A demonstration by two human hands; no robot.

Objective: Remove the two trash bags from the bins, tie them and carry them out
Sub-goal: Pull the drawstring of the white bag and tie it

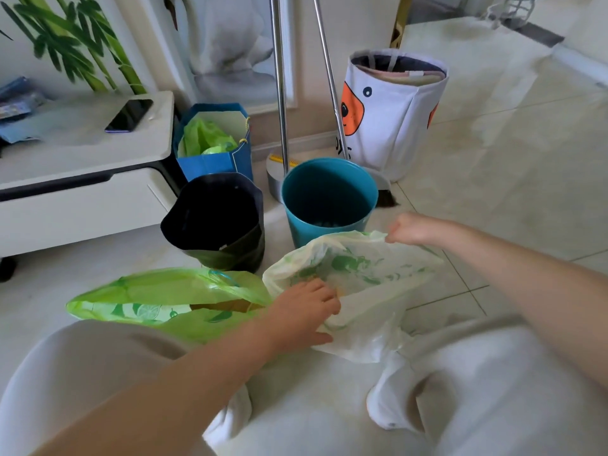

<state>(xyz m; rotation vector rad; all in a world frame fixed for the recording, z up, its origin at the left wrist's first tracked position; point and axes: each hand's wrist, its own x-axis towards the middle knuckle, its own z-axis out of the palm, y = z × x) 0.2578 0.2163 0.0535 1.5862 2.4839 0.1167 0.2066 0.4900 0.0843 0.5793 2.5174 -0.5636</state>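
Both bags look to be out of their bins, so I judge the first step done; tying and carrying are left. The white bag (pixel 358 284) lies on the floor in front of the teal bin (pixel 329 195), its mouth not yet knotted. My right hand (pixel 409 229) is closed on its far edge, pinching the plastic, while my left hand (pixel 306 311) rests spread on its near side, fingers curled over the rim. The green bag (pixel 158 301) lies just left of it, untied, in front of the black bin (pixel 215 222). I count two bags, two bins, two hands.
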